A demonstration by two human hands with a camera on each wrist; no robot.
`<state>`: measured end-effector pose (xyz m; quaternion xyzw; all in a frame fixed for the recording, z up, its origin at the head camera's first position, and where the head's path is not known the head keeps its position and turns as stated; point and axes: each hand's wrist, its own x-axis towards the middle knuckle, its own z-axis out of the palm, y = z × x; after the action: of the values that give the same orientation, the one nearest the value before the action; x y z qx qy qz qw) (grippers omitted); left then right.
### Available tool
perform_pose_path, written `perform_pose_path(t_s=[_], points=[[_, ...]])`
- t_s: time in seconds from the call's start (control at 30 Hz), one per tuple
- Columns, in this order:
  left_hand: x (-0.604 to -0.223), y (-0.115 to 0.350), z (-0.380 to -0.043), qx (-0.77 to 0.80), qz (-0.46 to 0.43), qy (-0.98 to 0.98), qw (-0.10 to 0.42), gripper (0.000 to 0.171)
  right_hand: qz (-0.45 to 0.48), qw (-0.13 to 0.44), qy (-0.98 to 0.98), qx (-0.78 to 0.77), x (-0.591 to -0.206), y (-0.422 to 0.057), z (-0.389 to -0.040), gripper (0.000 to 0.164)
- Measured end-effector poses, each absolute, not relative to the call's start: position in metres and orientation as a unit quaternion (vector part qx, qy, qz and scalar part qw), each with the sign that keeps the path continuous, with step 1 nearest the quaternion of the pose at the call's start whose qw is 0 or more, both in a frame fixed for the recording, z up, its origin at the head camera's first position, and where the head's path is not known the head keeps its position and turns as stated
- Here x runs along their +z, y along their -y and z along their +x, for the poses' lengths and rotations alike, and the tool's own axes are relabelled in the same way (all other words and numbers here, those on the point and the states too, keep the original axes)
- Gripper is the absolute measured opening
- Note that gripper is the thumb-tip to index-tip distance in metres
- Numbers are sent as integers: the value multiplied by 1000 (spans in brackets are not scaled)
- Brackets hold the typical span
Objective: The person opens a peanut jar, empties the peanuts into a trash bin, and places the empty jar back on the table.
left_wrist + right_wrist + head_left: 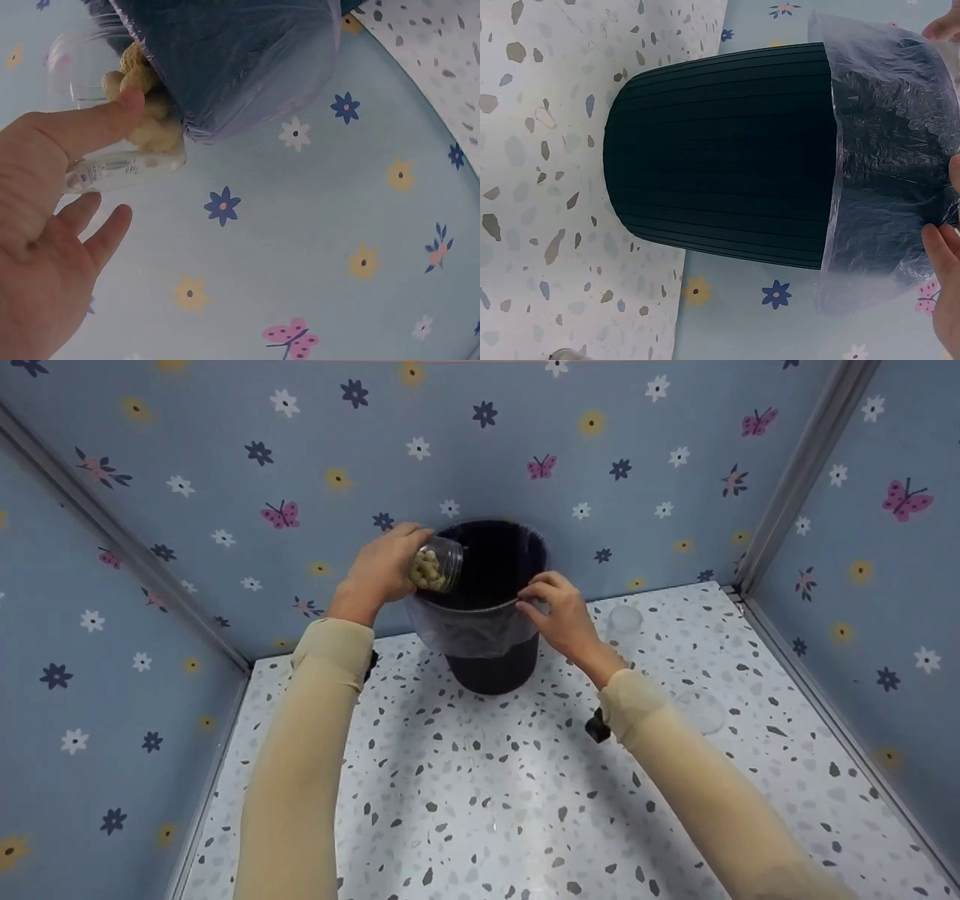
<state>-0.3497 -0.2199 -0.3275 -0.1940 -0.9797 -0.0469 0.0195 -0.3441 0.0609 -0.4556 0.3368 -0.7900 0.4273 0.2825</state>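
While the left sleeve point(307, 742) slants up and inward on the near left of the bin point(493, 667), the left hand point(384, 564) bends at the wrist toward the bin's opening. Its thumb lies over one side of the jar point(451, 556), gripping it against the fingers; in the left wrist view two fingers show below, loosely bent and apart. The clear jar lies on its side over the left part of the bin's rim, its long axis running crosswise, mouth facing right across the opening. Unshelled peanuts point(427, 573) rest along its lower side. The bin itself, dark and ribbed, stands upright, opening upward, with a translucent liner point(480, 634) folded down over its rim. At the rim's right side, the right hand point(564, 613) is curled, thumb and forefinger pinching the edge with the liner. Behind it the right sleeve point(697, 772) slopes away, down to the bin's near right. Farther right of the bin, two clear round objects point(626, 620) sit on the speckled floor point(480, 810), too faint to name.
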Motion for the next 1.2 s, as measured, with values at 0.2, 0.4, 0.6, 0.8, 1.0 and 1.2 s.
perform_pose_path(t_s=[0.2,0.4,0.6,0.8,1.0,1.2], points=[[-329,214,-346,-9,-213,976,41,65,334,282,788,433,-456,-60,-344,9],[-331,212,-343,13,-228,972,60,70,343,274,780,446,-456,-60,-344,9],[-330,212,-343,15,-241,967,85,71,341,266,780,453,-458,-61,-344,9],[-326,216,-343,5,-245,965,98,74,328,263,794,440,-454,-61,-345,10],[-330,229,-336,-71,-222,964,126,86,317,254,811,420,-450,-63,-344,11],[-350,237,-314,-177,-178,949,192,90,323,266,805,421,-454,-67,-340,16]])
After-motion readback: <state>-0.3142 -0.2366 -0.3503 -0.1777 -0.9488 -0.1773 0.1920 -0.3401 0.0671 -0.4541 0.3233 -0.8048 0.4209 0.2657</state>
